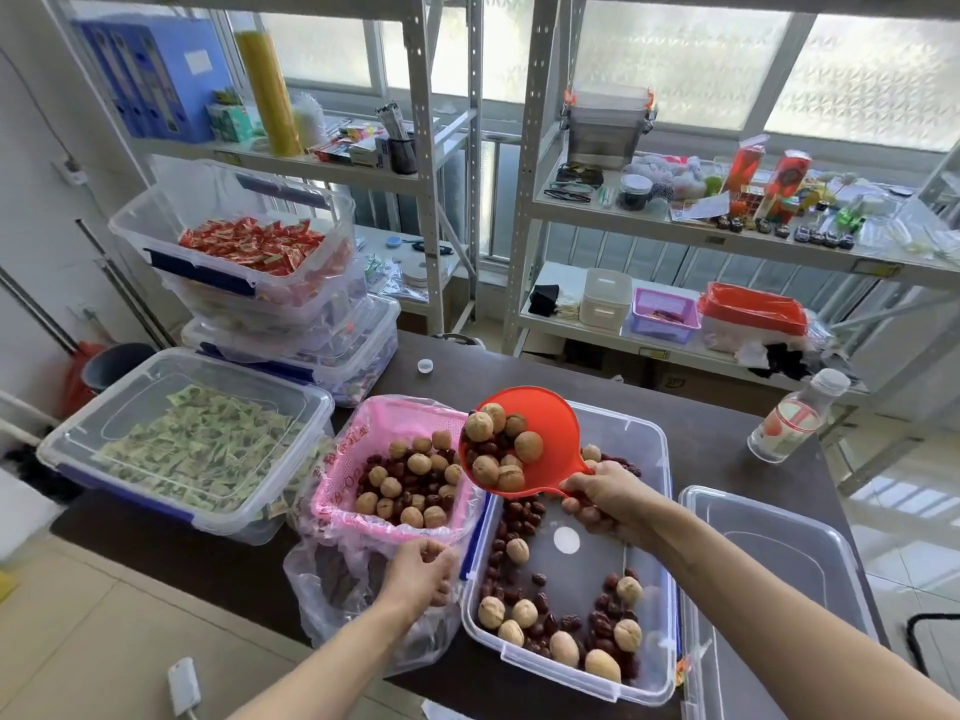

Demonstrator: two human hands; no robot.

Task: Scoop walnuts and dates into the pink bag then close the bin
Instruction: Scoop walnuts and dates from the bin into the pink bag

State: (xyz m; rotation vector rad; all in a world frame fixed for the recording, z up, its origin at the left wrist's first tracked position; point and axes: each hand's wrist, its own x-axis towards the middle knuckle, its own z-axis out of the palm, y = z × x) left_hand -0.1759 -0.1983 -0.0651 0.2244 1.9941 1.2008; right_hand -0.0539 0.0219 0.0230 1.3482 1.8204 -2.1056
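Note:
A pink bag (pixel 337 491) stands open on the dark table, holding walnuts and dates. My left hand (pixel 418 576) pinches its near rim. My right hand (pixel 605 498) grips the handle of a red scoop (pixel 540 407) loaded with walnuts and dates, tilted toward the bag and held over the bag's right edge. Below it is a clear bin (pixel 649 449) with walnuts and dates scattered along its left and near sides. The bin's clear lid (pixel 779 574) lies to the right of the bin.
A lidded clear bin of green packets (pixel 182 444) sits left of the bag. Stacked bins with red packets (pixel 249 246) stand behind. A small bottle (pixel 795 418) is on the table's right, a white cap (pixel 425 366) at the far edge. Metal shelves line the back.

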